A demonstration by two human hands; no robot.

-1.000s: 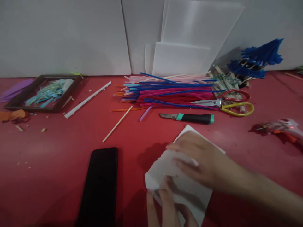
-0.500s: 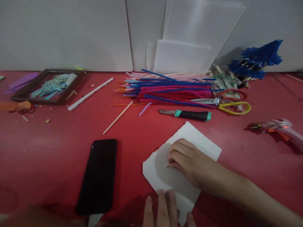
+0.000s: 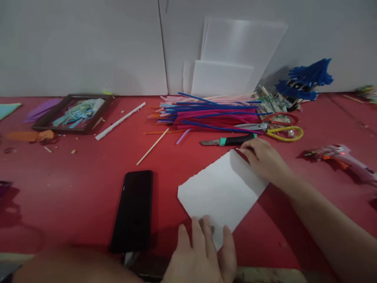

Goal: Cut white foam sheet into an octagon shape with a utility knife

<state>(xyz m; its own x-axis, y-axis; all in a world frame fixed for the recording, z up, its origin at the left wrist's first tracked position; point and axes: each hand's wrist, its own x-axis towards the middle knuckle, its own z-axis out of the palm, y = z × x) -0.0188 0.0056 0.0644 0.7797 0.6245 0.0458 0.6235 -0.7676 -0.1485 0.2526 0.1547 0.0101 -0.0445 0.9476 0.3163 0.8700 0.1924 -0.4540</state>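
The left hand lies with fingers spread, fingertips at the near end of a white sheet flat on the red worktop. The right hand, pinched on a small pale piece, is at its far corner, by the utility knife.

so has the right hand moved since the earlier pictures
Yes: the right hand has moved forward and rightward, up close to the knife.
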